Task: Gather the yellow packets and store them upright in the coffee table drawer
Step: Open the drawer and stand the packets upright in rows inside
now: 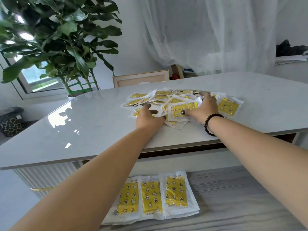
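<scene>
Where hands overlap, packets partly hidden.

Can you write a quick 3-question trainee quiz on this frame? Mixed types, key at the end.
1. True or false: both hands are on the heap of yellow packets on the white table top.
2. Multiple choice: which wrist wears the dark bead bracelet? A) left B) right C) neither
3. Short answer: where do packets lie apart from the heap?

Key
1. True: the left hand and the right hand flank the near side of the heap, fingers in among the packets.
2. B.
3. The packets by the grey rug lie in overlapping stacks, flat, on the floor below the table's near edge.
</scene>
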`<move>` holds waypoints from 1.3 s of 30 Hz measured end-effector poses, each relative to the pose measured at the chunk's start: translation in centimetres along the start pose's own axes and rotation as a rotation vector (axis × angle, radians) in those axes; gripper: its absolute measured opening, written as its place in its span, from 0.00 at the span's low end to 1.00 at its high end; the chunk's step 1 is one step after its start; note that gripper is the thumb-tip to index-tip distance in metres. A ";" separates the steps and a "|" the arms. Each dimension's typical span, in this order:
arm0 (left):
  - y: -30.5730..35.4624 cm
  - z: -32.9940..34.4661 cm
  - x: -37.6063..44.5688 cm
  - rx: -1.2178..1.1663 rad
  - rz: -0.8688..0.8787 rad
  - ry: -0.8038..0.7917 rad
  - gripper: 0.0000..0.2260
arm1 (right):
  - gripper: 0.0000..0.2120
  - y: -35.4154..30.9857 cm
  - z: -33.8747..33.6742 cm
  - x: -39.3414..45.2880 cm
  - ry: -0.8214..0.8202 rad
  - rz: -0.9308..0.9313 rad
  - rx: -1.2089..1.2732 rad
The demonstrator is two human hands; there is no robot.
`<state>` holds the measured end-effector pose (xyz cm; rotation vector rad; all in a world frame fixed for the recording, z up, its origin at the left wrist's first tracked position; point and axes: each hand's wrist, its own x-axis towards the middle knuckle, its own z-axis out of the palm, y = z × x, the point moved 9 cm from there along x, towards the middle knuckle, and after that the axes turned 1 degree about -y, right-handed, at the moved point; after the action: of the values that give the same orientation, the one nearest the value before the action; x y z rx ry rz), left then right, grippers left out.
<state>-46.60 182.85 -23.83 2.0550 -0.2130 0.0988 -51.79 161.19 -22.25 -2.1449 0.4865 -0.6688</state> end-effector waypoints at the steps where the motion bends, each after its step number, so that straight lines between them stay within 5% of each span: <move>1: 0.2 0.0 -0.1 0.026 0.005 0.011 0.34 | 0.43 0.0 -0.2 -0.1 -0.009 -0.001 0.026; 4: -0.3 -0.6 0.1 0.000 -0.027 0.059 0.34 | 0.40 0.0 -0.2 -0.2 -0.045 -0.010 0.079; 9: -2.7 -2.4 0.3 -0.585 -0.143 0.155 0.21 | 0.22 0.3 -0.9 -0.3 0.003 -0.004 0.228; 15: -1.9 -2.5 -0.2 -0.768 -0.087 0.149 0.12 | 0.05 -1.3 2.2 -1.3 -0.282 -0.146 0.205; 18: -1.4 -2.1 -0.5 -0.766 -0.079 0.087 0.11 | 0.16 -1.4 2.9 -1.3 -0.291 -0.186 0.095; 26: 0.7 0.0 -0.7 -0.363 0.087 -0.100 0.20 | 0.05 -1.6 2.8 -1.3 -0.271 -0.223 0.079; 31: -0.7 -0.8 0.2 -0.262 0.012 0.025 0.18 | 0.14 -0.6 0.8 -0.4 -0.071 -0.107 0.104; 36: -2.8 -2.6 0.4 -0.574 -0.110 0.218 0.17 | 0.37 0.3 2.2 -0.4 -0.160 -0.011 -0.490; 39: -3.4 -3.1 0.3 -0.620 -0.169 0.275 0.16 | 0.41 0.3 2.3 -0.4 -0.152 0.021 -0.547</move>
<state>-45.53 187.13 -25.26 1.4151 0.0955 0.1845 -50.77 162.60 -23.84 -2.6717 0.6647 -0.3809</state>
